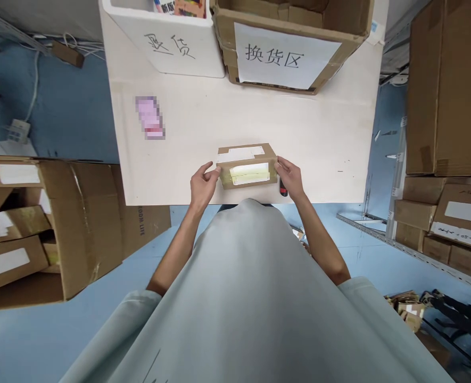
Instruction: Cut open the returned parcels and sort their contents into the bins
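Note:
A small brown cardboard parcel (248, 165) with a white label on top and pale tape on its near side sits near the front edge of the white table (319, 143). My left hand (203, 185) grips its left end, thumb and fingers closed against it. My right hand (290, 176) holds its right end the same way. A dark red-tipped tool (283, 189) lies on the table just under my right hand.
A white foam box (171, 45) with handwriting and a labelled cardboard box (287, 53) stand at the table's far edge. A blurred pink item (150, 117) lies to the left. Open cartons (47, 223) stand on the left floor, stacked cartons (443, 106) on the right.

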Available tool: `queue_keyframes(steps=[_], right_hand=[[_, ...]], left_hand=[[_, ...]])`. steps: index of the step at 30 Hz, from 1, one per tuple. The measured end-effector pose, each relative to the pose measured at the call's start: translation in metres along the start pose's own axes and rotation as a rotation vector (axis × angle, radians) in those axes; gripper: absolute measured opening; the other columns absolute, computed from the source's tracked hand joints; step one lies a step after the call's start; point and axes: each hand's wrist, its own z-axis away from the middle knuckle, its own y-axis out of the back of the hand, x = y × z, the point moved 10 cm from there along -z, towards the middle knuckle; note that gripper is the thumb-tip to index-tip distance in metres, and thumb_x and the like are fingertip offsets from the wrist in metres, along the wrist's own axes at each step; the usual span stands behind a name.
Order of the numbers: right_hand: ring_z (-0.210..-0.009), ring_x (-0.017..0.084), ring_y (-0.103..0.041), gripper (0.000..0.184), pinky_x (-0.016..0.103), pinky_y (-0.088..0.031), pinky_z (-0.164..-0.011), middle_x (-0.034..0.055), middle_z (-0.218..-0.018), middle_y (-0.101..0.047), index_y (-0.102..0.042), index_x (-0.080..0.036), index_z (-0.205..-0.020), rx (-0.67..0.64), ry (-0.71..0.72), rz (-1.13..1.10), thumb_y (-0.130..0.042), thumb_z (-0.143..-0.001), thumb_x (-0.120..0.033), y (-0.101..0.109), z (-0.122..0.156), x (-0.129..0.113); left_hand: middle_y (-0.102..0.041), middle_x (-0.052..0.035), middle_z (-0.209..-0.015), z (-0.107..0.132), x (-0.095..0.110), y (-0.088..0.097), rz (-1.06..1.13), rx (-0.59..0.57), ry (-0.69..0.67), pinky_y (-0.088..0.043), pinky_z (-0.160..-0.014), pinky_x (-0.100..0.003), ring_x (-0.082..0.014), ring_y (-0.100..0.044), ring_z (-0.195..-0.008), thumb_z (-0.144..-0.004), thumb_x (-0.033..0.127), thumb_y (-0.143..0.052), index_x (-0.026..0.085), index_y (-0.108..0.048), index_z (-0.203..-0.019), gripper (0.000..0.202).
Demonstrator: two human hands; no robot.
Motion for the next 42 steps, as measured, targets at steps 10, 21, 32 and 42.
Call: queue_keyframes(steps=[10, 21, 32, 42], right_hand=[[-0.154, 0.037, -0.069, 0.083, 0.058, -0.072, -0.115, 0.0115, -0.163, -0.073, -0.076, -0.024, -0.152, -0.029, -0.141, -0.038, -0.084, -0.09, -0.08, -0.004, 0.01, 0.005], [-0.147, 0.03, -0.071, 0.051, 0.05, -0.061, -0.125, 0.0176, -0.16, -0.073, -0.071, -0.018, -0.152, 0.003, -0.16, 0.393, -0.062, -0.112, -0.047, -0.009, -0.005, 0.048], [-0.128, 0.035, -0.071, 0.059, 0.048, -0.056, -0.117, 0.0231, -0.148, -0.069, -0.063, -0.015, -0.147, 0.176, -0.427, 0.819, -0.073, -0.092, -0.032, 0.04, 0.008, 0.107], [-0.083, 0.02, -0.077, 0.033, 0.037, -0.067, -0.086, 0.0012, -0.105, -0.073, -0.059, -0.027, -0.125, 0.221, -0.21, 0.385, -0.056, -0.099, -0.047, 0.023, -0.001, 0.044]], left_hand=[[-0.089, -0.0119, -0.123, 0.009, 0.006, 0.015, -0.073, 0.047, -0.015, -0.07, -0.11, -0.052, -0.036, -0.087, -0.115, -0.092, 0.043, -0.087, 0.017, -0.088, -0.132, 0.048], [-0.084, -0.0134, -0.14, -0.019, -0.031, 0.012, -0.077, 0.006, -0.04, -0.068, -0.113, -0.049, -0.0316, -0.083, -0.123, -0.095, 0.031, -0.074, 0.016, -0.083, -0.137, 0.046], [-0.077, -0.01, -0.152, 0.002, -0.026, 0.01, -0.047, -0.05, -0.113, -0.068, -0.111, -0.045, -0.0283, -0.079, -0.129, -0.097, 0.024, -0.071, 0.025, -0.073, -0.138, 0.041], [-0.075, -0.0103, -0.141, -0.02, -0.029, 0.007, -0.067, -0.188, -0.191, -0.068, -0.105, -0.044, -0.0275, -0.078, -0.12, -0.097, 0.027, -0.075, 0.025, -0.082, -0.131, 0.035]])
